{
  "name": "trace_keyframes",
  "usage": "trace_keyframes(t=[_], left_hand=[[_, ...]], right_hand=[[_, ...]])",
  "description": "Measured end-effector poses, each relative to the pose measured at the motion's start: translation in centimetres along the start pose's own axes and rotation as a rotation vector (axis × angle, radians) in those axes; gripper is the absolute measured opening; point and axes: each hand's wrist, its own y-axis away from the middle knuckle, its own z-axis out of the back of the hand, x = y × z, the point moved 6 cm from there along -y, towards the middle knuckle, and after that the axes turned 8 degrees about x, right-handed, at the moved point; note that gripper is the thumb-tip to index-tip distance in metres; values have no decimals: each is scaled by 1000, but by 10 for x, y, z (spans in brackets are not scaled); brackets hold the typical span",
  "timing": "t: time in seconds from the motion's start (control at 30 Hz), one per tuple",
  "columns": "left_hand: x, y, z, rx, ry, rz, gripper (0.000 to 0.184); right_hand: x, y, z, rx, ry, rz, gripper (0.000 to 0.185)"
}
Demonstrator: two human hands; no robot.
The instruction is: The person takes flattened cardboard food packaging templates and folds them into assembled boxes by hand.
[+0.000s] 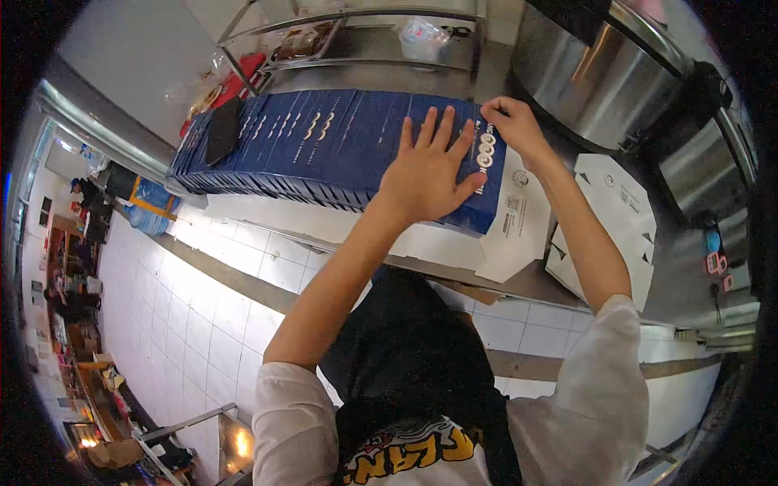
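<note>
A long row of dark blue printed cartons is packed side by side on the work surface. My left hand lies flat across the tops near the row's right end, fingers spread. At the far right corner, my right hand has its fingers curled against the edge of the end carton, which bears white lettering and round marks. The fingertips of that hand are partly hidden. A black phone-like slab rests on the left part of the row.
White flattened cardboard pieces lie at the right, with more white card beneath the cartons. A large steel pot stands back right. Behind the row, a metal rack holds a plastic bag. White floor tiles show below.
</note>
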Motion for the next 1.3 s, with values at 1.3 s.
trace_keyframes(t=[1.3], left_hand=[[2, -8, -24, 69, 341, 42, 85]], right_hand=[[-44, 21, -54, 62, -210, 163, 53]])
